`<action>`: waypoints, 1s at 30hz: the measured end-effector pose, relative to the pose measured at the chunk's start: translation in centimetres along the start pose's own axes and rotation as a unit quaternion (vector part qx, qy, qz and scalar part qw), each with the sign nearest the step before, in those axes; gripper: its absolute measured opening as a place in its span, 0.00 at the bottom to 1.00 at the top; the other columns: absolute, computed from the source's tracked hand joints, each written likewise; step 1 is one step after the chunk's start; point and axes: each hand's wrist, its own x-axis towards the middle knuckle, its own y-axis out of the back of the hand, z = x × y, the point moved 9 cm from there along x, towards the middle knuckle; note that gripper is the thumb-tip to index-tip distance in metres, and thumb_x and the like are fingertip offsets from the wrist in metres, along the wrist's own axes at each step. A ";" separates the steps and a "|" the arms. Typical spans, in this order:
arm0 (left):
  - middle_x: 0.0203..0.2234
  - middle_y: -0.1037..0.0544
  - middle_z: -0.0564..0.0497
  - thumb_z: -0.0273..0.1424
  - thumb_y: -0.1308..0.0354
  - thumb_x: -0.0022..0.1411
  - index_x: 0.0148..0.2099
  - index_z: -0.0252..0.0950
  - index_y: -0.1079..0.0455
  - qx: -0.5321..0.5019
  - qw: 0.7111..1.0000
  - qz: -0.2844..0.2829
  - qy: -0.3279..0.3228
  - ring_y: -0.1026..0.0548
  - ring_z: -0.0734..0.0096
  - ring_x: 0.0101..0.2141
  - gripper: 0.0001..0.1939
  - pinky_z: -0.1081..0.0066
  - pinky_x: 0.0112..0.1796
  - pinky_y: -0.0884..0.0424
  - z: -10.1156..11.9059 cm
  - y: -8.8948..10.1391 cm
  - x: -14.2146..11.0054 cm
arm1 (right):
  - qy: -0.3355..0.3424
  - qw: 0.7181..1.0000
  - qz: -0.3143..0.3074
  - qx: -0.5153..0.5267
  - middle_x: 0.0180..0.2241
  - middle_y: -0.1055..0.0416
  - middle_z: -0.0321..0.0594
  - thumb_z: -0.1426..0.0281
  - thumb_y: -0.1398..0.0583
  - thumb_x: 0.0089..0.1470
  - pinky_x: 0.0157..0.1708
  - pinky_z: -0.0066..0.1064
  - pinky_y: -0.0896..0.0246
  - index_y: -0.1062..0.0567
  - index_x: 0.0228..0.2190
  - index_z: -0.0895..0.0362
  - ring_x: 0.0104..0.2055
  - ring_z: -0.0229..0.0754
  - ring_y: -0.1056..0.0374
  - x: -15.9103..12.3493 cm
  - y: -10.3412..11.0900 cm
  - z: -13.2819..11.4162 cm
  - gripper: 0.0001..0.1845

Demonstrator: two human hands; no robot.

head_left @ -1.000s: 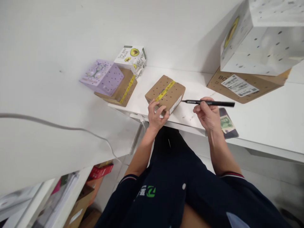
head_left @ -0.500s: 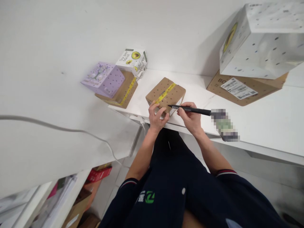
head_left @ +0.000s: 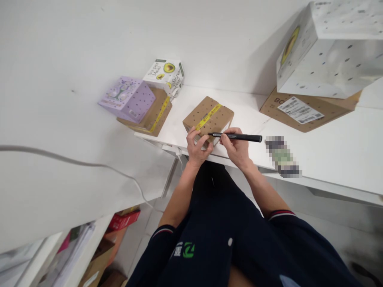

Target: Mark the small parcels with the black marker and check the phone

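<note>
A small brown cardboard box (head_left: 209, 116) with punched holes and a strip of yellow tape sits near the front edge of a white table (head_left: 329, 147). My left hand (head_left: 196, 146) grips the box's near corner, fingers curled over its top. My right hand (head_left: 236, 148) is closed on a black pen (head_left: 236, 137), held level. The pen's tip points left and touches the box's near side, just beside my left fingers.
At the table's left end a lilac box (head_left: 127, 97) and a white avocado-print carton (head_left: 165, 75) rest on a flat brown box (head_left: 155, 113). At right, a large white dotted box (head_left: 326, 52) sits on a labelled brown parcel (head_left: 302, 109). A grey cable (head_left: 74, 161) crosses the left.
My right hand has carried the pen leftward from the open table to the box, and the tip now meets the box. My left hand has kept its hold.
</note>
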 end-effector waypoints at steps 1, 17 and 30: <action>0.49 0.36 0.45 0.34 0.39 0.61 0.46 0.42 0.31 0.013 1.000 -0.007 0.007 0.33 0.52 0.60 0.11 0.47 0.57 0.29 -0.2 -0.1 -0.1 | 0.000 1.000 -0.001 -0.004 0.29 0.28 0.33 0.53 0.38 0.60 0.32 0.32 0.31 0.30 0.37 0.51 0.30 0.37 0.29 0.0 0.0 -0.1 0.15; 0.49 0.34 0.45 0.37 0.40 0.62 0.45 0.41 0.30 -0.001 0.999 -0.025 0.031 0.33 0.51 0.60 0.10 0.46 0.59 0.32 -0.8 -0.7 -0.5 | -0.012 1.000 0.004 0.029 0.30 0.27 0.33 0.53 0.37 0.59 0.34 0.33 0.29 0.29 0.38 0.51 0.31 0.38 0.27 -0.1 0.2 1.5 0.16; 0.49 0.34 0.45 0.40 0.40 0.62 0.44 0.41 0.31 -0.004 0.998 -0.035 0.050 0.33 0.49 0.61 0.11 0.45 0.60 0.33 -1.4 -1.3 -0.8 | -0.044 0.994 0.017 0.096 0.26 0.27 0.31 0.45 0.40 0.59 0.30 0.31 0.27 0.28 0.41 0.49 0.26 0.36 0.28 2.0 0.8 -0.3 0.22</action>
